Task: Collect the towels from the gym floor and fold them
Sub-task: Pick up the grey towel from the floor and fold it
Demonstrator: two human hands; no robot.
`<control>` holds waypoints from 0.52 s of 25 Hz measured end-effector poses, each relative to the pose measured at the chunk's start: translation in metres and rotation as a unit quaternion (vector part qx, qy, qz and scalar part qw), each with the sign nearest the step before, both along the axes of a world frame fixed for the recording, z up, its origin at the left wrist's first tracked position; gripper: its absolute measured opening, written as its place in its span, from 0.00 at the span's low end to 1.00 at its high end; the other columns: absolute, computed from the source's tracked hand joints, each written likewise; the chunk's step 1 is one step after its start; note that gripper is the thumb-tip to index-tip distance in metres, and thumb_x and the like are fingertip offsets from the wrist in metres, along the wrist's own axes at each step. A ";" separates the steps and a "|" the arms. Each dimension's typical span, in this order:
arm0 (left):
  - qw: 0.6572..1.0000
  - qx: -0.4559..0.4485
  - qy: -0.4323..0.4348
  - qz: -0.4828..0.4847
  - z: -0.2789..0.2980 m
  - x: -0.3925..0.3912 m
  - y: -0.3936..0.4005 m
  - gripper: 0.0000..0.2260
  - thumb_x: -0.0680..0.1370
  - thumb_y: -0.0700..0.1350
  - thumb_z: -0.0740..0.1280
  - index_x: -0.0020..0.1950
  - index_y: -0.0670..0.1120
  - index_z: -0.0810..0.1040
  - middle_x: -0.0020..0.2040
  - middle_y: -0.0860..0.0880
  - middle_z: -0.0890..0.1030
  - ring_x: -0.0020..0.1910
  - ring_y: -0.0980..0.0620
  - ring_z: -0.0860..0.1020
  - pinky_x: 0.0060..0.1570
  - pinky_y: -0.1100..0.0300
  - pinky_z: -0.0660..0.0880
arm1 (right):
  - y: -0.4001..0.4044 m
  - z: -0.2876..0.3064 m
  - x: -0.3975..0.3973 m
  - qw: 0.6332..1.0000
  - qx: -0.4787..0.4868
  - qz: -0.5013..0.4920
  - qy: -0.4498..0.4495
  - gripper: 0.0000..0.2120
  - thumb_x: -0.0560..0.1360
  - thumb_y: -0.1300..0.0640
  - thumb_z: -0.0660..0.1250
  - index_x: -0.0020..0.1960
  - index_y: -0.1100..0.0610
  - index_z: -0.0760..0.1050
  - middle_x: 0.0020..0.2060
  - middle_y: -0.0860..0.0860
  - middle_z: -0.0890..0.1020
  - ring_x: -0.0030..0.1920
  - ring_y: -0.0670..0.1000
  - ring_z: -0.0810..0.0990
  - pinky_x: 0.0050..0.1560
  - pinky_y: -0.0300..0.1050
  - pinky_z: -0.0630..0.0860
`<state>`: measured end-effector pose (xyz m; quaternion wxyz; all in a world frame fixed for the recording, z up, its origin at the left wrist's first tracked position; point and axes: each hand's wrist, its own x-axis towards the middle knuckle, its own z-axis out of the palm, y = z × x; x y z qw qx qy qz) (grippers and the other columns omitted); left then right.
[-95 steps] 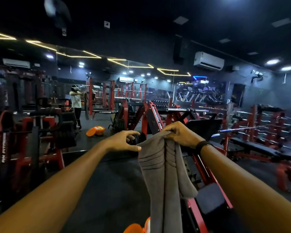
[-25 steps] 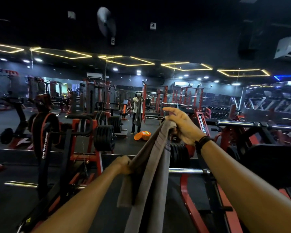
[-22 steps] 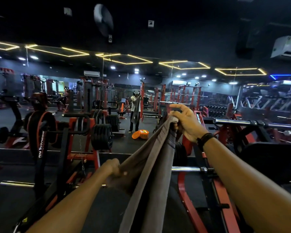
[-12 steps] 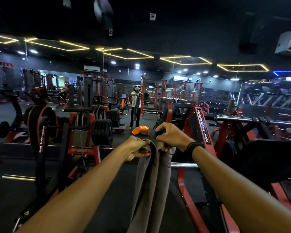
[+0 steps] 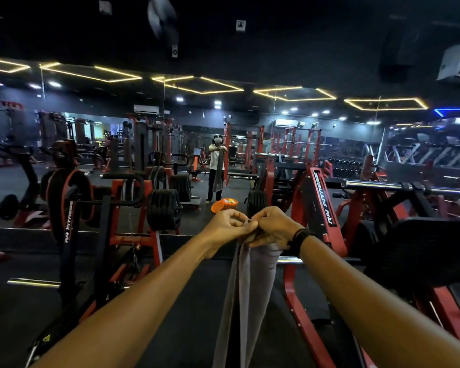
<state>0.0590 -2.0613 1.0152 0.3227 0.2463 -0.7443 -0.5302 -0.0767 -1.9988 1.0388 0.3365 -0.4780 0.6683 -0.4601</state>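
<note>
The long grey cloth towel (image 5: 243,301) hangs straight down in front of the person, doubled lengthwise, top edge gathered betw. the two hands. Left hand (image 5: 227,225) pinches the top w/ curled fingers; right hand (image 5: 272,227), black band at wrist, grips it just beside, knuckles touching. Behind: red-black weight machine (image 5: 322,208) and orange round container (image 5: 223,204) on floor.

2 hands, left hand (image 5: 230,224) and right hand (image 5: 272,227), 1 grey towel (image 5: 246,293), 1 orange basket (image 5: 224,203).
</note>
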 end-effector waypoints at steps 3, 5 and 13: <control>0.992 -0.117 -0.044 -0.008 -0.003 0.002 0.003 0.23 0.65 0.43 0.79 0.58 0.45 0.76 0.49 0.48 0.82 0.49 0.53 0.81 0.46 0.63 0.79 | -0.001 -0.001 -0.005 0.999 0.021 -0.015 -0.038 0.09 0.78 0.66 0.60 0.50 0.71 0.77 0.31 0.58 0.82 0.28 0.52 0.82 0.27 0.42 0.78; 0.975 -0.209 -0.056 0.047 -0.006 -0.002 0.003 0.20 0.66 0.40 0.78 0.56 0.45 0.79 0.49 0.49 0.83 0.48 0.54 0.81 0.46 0.64 0.79 | 0.000 -0.003 -0.005 0.995 0.019 0.001 -0.093 0.11 0.79 0.66 0.61 0.55 0.72 0.76 0.38 0.60 0.83 0.31 0.52 0.83 0.29 0.41 0.80; 0.958 -0.242 0.011 0.157 0.015 0.000 -0.015 0.07 0.74 0.38 0.71 0.51 0.43 0.83 0.47 0.49 0.83 0.49 0.53 0.80 0.50 0.62 0.77 | 0.014 -0.005 -0.029 0.973 0.039 0.106 0.203 0.13 0.77 0.43 0.63 0.47 0.53 0.75 0.35 0.53 0.82 0.33 0.51 0.80 0.31 0.41 0.77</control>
